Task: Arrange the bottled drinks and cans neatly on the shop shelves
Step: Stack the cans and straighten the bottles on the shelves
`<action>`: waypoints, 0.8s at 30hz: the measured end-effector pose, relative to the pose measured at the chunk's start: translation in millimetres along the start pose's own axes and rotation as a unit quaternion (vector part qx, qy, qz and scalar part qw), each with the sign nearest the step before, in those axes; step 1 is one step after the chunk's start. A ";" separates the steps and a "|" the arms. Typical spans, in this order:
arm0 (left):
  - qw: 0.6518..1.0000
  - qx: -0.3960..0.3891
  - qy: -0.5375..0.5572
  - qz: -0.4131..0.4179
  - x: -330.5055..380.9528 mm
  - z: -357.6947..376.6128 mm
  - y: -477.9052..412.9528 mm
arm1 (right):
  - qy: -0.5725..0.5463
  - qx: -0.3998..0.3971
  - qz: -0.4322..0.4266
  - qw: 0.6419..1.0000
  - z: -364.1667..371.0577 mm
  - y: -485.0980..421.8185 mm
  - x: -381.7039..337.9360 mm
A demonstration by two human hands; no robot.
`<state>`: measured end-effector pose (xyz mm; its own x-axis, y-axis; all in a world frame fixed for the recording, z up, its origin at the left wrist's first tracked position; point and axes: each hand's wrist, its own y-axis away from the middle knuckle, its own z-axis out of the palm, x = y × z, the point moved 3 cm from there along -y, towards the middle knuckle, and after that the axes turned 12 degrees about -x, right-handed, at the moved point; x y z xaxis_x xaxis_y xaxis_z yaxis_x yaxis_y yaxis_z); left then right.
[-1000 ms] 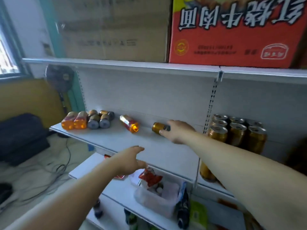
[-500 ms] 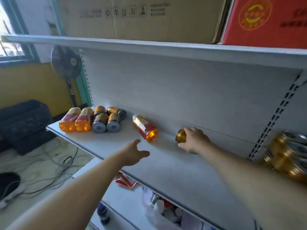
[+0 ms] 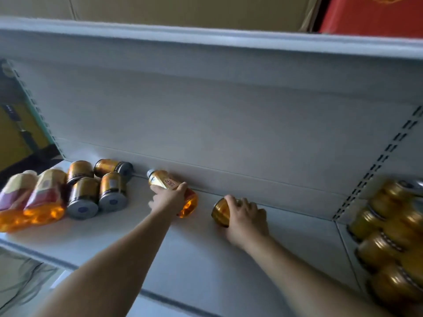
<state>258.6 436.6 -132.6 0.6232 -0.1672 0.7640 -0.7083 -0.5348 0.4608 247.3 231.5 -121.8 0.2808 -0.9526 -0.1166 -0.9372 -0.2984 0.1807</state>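
Note:
An orange drink bottle (image 3: 168, 181) lies on its side on the white shelf (image 3: 206, 259), near the back panel. My left hand (image 3: 168, 199) grips it around the middle. To its right a gold can (image 3: 220, 212) lies on its side, and my right hand (image 3: 246, 219) grips it from the right. Further left, several gold cans (image 3: 98, 186) lie on their sides with their bases toward me. Two orange bottles (image 3: 32, 202) lie at the shelf's left end.
Upright gold cans (image 3: 393, 239) stand grouped on the neighbouring shelf bay at the right, past a slotted upright (image 3: 375, 165). An upper shelf (image 3: 206, 37) overhead carries a brown carton (image 3: 183, 8) and a red carton (image 3: 375, 14). The floor shows at lower left.
My left hand has reached forward and taken hold of the lying orange bottle. My right hand stays on the gold can. The camera has moved closer and tilted up.

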 end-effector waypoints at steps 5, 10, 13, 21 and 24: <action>0.973 -0.084 0.154 0.147 -23.5 -14.2 23.6 | -0.178 0.082 0.033 0.980 6.7 25.9 6.3; 0.914 -0.210 0.277 0.212 -39.6 -34.9 57.5 | -0.620 0.145 0.114 0.762 19.5 63.5 -6.5; 0.877 -0.327 0.303 0.177 -47.7 -39.3 80.8 | -0.710 0.177 0.126 0.670 14.5 90.8 -16.6; 0.776 -0.540 0.285 0.157 -25.8 -7.8 183.0 | -0.777 0.269 0.150 0.549 -13.5 202.8 -10.5; 0.750 -0.580 0.239 0.208 -17.0 8.1 221.4 | -0.745 0.321 0.150 0.566 -22.8 250.0 4.1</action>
<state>93.8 314.4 -47.2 0.2741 0.3458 0.8974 -0.7933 0.6087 0.0077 18.9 151.6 -54.9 0.0512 0.2933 -0.9546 -0.9125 0.4022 0.0747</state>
